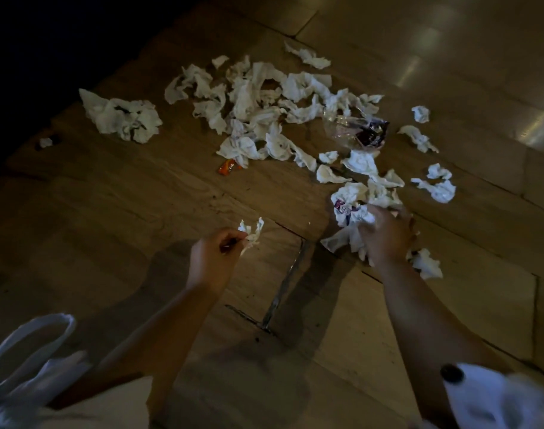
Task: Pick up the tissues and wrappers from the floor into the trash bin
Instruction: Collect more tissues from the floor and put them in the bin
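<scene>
Several crumpled white tissues [258,100] lie scattered over the wooden floor. My left hand [213,253] pinches one small crumpled tissue [251,232] just above the floor. My right hand [385,238] grips a bunch of tissues [352,212] with a purple-printed wrapper among them. A clear plastic wrapper with a dark purple part [362,131] lies among the tissues further back. An orange wrapper [229,166] sits at the near edge of the pile. No trash bin is in view.
A white plastic bag [26,360] with loop handles shows at the bottom left. A separate clump of tissue [122,117] lies to the left, beside darkness. A thin metal strip [280,295] crosses the floor between my arms. White sleeve with a dark button [451,373] at bottom right.
</scene>
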Demonstrator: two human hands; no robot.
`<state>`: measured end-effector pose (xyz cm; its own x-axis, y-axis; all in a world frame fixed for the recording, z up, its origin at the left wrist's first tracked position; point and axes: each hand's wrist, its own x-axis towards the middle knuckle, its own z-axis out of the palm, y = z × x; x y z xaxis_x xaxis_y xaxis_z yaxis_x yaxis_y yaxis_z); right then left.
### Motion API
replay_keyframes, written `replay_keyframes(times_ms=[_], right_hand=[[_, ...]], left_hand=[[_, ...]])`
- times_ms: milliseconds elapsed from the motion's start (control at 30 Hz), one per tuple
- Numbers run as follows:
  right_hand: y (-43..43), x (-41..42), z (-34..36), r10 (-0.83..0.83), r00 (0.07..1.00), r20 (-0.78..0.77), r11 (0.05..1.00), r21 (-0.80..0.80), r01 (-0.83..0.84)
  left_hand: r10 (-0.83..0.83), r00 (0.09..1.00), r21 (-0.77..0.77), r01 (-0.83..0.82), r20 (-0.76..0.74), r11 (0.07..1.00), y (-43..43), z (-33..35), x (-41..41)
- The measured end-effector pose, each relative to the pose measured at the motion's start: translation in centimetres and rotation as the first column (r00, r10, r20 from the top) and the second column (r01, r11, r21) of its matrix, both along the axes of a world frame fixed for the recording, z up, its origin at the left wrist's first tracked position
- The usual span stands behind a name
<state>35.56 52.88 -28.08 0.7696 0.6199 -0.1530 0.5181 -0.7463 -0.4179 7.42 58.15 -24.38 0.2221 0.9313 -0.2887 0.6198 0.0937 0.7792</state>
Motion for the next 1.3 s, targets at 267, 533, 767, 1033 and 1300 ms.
replay_keyframes(times_ms=[267,533,767,1033,1300], right_hand=[[-0.3,-0.2,-0.1,-0.007,0.961,-0.276,1.000,0.011,0.010],[-4.9,-5.7,5.3,-0.184,0.769,-0.612,0.923,0.162,0.349],[-7.7,-12.7,12.3,0.001,0.662,-0.749,0.936,0.234,0.264],[-12.3,-26.5,18.6,0.292,0.481,-0.827,0.947,0.322,-0.020],[-19.6,-41.9,25.1,0.422,0.252,-0.871,0.894,0.353,-0.275]], left_hand=[[0.039,0.999,-0.036,-0.039,0.004,0.999,-1.1,0.4,0.5],[0.192,0.979,-0.087,-0.185,0.075,0.979,-5.0,6.0,-2.2],[0.345,0.919,-0.056,-0.341,0.192,0.938,-8.6,12.3,-6.4],[0.526,0.805,-0.007,-0.545,0.276,0.838,-18.6,18.4,-17.9],[0.698,0.628,-0.007,-0.742,0.343,0.671,-33.0,23.9,-31.4]])
